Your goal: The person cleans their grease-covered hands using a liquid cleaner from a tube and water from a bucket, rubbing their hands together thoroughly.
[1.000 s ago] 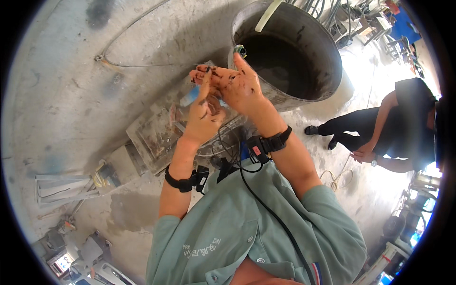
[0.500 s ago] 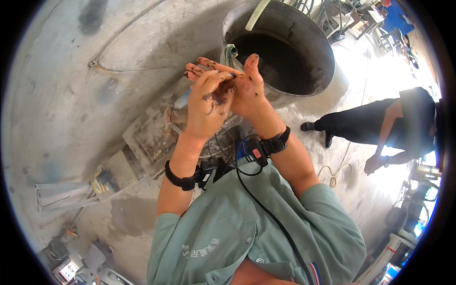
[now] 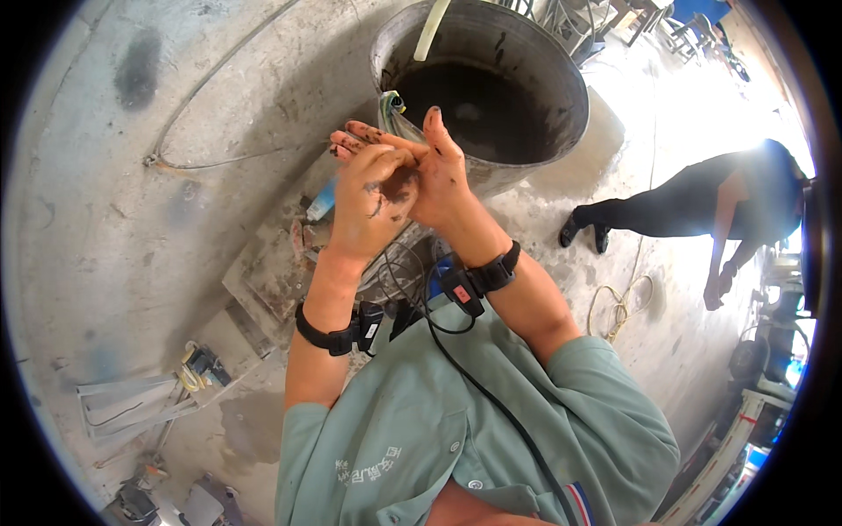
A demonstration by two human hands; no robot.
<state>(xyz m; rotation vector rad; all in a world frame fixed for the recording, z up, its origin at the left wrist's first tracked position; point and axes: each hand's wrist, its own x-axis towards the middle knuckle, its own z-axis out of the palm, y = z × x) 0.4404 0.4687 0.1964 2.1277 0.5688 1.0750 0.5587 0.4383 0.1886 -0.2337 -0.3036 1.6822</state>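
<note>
Holds both forearms (image 3: 317, 307) raised in front of the green shirt (image 3: 438, 394), with elbows bent and black straps (image 3: 329, 340) around the wrists. Presents the right hand (image 3: 440, 175) palm up and wide open, with fingers stretched leftward and thumb standing apart, pointing toward the tub (image 3: 544, 74). Lays the left hand (image 3: 368, 197) across that palm, back upward, with fingers bent into a narrow curl against it; cannot tell of anything held inside. Bears dark smears on both hands. Has a blue bottle (image 3: 324, 198) just left of the left hand, on the grimy stand (image 3: 272, 273), near its upper-left long edge, and a green-and-white packet (image 3: 388, 107) just beyond the right fingers, at the tub's near-left rim.
</note>
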